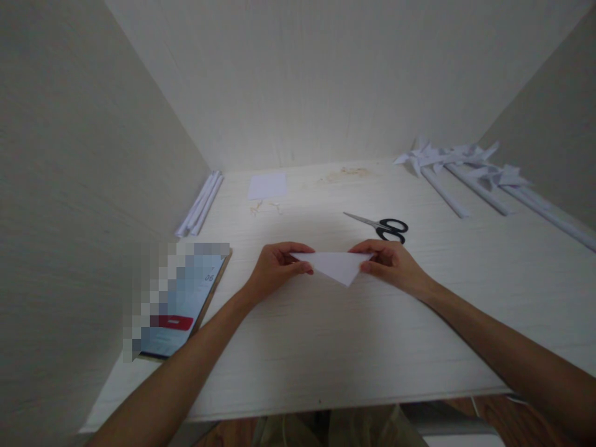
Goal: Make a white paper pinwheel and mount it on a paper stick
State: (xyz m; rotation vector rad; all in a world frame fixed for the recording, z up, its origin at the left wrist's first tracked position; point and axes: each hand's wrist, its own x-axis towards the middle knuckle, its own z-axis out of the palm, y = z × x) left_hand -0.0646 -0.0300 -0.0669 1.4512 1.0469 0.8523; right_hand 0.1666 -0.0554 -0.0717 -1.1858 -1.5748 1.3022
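Two hands: both raised just above the middle of a pale wooden tabletop point(326, 347), sharing one folded paper between them.
Folded paper point(339, 266): white, triangular, long edge on top, point hanging downward; held near the centre of the tabletop, just in front of the scissors.
Left hand point(275, 266): fingers curled, thumb and fingertips pinching the left corner of the folded paper.
Right hand point(390, 264): fingers curled likewise, thumb below and fingertips above, pinching the right corner.
Forearms: bare, reaching in from the bottom corners of the view and meeting at the paper.
Scissors point(384, 226): black handles, blades closed and pointing left; lying flat just behind the right hand, apart from it.
Small white sheet point(267, 185): flat near the back wall, left of centre, with a few tiny scraps just in front of it.
Rolled paper sticks point(200, 203): a small bundle lying along the left wall.
Paper pinwheels point(459, 171): several white ones on long rolled stems, laid side by side at the far right.
Tablet point(184, 304): lying at the left edge, screen lit in blue with a red bar, partly blurred out.
Surroundings: plain pale walls on the left, back and right.
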